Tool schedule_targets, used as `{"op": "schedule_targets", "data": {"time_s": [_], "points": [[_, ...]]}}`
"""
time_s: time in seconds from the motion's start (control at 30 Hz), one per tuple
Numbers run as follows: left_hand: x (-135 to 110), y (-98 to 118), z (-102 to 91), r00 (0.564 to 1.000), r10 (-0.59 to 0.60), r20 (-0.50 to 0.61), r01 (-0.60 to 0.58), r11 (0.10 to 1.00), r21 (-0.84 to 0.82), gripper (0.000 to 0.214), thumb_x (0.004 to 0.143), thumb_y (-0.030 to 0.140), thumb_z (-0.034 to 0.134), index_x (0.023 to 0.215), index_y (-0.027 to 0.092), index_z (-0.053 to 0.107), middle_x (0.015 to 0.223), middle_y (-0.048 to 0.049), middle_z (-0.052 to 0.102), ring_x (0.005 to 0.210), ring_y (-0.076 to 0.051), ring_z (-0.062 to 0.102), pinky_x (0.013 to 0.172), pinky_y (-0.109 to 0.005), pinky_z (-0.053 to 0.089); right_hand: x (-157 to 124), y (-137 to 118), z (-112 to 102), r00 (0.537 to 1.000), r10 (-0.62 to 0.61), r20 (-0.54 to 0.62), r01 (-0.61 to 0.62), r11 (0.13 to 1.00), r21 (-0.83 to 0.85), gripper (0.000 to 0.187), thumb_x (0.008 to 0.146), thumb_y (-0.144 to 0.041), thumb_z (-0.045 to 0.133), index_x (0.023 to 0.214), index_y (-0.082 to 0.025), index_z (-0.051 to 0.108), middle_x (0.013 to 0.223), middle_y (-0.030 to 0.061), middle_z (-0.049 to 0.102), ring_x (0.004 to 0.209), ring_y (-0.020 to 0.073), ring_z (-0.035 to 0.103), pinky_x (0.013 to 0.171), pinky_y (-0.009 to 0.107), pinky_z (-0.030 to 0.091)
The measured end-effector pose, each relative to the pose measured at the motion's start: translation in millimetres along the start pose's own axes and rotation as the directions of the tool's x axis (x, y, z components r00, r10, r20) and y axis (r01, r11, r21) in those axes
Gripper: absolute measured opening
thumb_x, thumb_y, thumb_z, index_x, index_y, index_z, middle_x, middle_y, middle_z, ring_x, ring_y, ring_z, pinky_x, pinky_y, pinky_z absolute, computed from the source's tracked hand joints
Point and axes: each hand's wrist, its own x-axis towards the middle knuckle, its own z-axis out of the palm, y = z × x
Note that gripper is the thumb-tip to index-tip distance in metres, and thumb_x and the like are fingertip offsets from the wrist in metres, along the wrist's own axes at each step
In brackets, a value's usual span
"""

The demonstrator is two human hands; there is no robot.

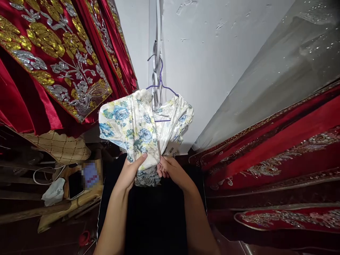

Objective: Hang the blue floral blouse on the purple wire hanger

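Note:
A white blouse (145,132) with blue and yellow flowers hangs on a purple hanger (161,84) in front of me. My left hand (134,168) grips the blouse low on its left side, thumb laid over the front. On the other side, my right hand (170,168) pinches the front edge near the bottom of the neck opening, with its fingers curled. Gathered fabric bunches below and between the two hands. The hanger's crossbar shows inside the open neckline.
Red garments with gold and silver embroidery (53,53) hang at the left. More red beaded garments (265,166) and a sheer sparkling white fabric (265,78) line the right. A phone (76,184) and crumpled white plastic (54,192) rest on a wooden stool (77,203) at lower left.

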Motion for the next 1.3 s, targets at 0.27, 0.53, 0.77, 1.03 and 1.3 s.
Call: {"op": "schedule_targets", "data": {"time_s": [0.27, 0.53, 0.77, 1.03, 1.3], "points": [[3.8, -20.1, -5.1, 0.628, 0.68, -0.378, -0.44, 0.711, 0.548, 0.065, 0.079, 0.032, 0.076, 0.136, 0.022, 0.047, 0.148, -0.0138, 0.045, 0.136, -0.029, 0.045, 0.113, -0.041, 0.035, 6.4, 3.2, 9.3, 0.982, -0.005, -0.188, 0.019, 0.997, 0.069, 0.033, 0.092, -0.042, 0.052, 0.068, -0.019, 0.054, 0.055, -0.0023, 0.053, 0.05, 0.0103, 0.038, 0.053, 0.025, 0.031], [-5.9, -50.0, 10.5, 0.854, 0.502, 0.134, -0.488, 0.685, 0.542, 0.02, 0.087, 0.025, 0.063, 0.106, 0.023, 0.066, 0.099, -0.0056, 0.068, 0.096, -0.023, 0.063, 0.089, -0.033, 0.047, 6.1, -0.4, 21.7, 0.993, -0.002, -0.115, -0.006, 0.998, -0.068, 0.034, 0.09, -0.034, 0.049, 0.059, -0.02, 0.055, 0.039, -0.004, 0.045, 0.04, 0.0099, 0.036, 0.047, 0.026, 0.029], [-4.2, -46.4, 10.8, 0.86, 0.498, 0.111, -0.479, 0.714, 0.51, 0.012, 0.087, 0.031, 0.064, 0.084, 0.022, 0.072, 0.082, -0.0044, 0.068, 0.079, -0.021, 0.062, 0.076, -0.031, 0.046, 14.5, -22.5, 13.0, 0.98, -0.041, -0.195, 0.077, 0.98, 0.181, 0.032, 0.089, -0.039, 0.054, 0.066, -0.017, 0.06, 0.041, -0.0033, 0.05, 0.037, 0.0077, 0.033, 0.042, 0.023, 0.025], [18.6, -62.8, -5.4, 0.885, 0.433, 0.172, -0.448, 0.69, 0.569, 0.014, 0.087, 0.031, 0.063, 0.081, 0.021, 0.072, 0.077, -0.0048, 0.067, 0.076, -0.021, 0.062, 0.072, -0.03, 0.046, 78.4, -141.4, -27.5, 0.836, -0.366, -0.409, 0.473, 0.858, 0.198, 0.027, 0.085, -0.04, 0.067, 0.072, -0.019, 0.056, 0.048, -0.0065, 0.044, 0.039, 0.0051, 0.034, 0.036, 0.018, 0.024], [49.2, 40.1, 20.6, 0.779, 0.499, 0.381, -0.627, 0.59, 0.509, 0.039, 0.079, 0.025, 0.075, 0.118, 0.025, 0.07, 0.106, -0.0069, 0.071, 0.099, -0.024, 0.065, 0.093, -0.035, 0.048, 60.9, -146.8, -12.4, 0.806, -0.45, -0.385, 0.527, 0.841, 0.12, 0.027, 0.091, -0.033, 0.057, 0.068, -0.02, 0.053, 0.049, -0.0074, 0.038, 0.041, 0.0048, 0.037, 0.043, 0.017, 0.035]]}}
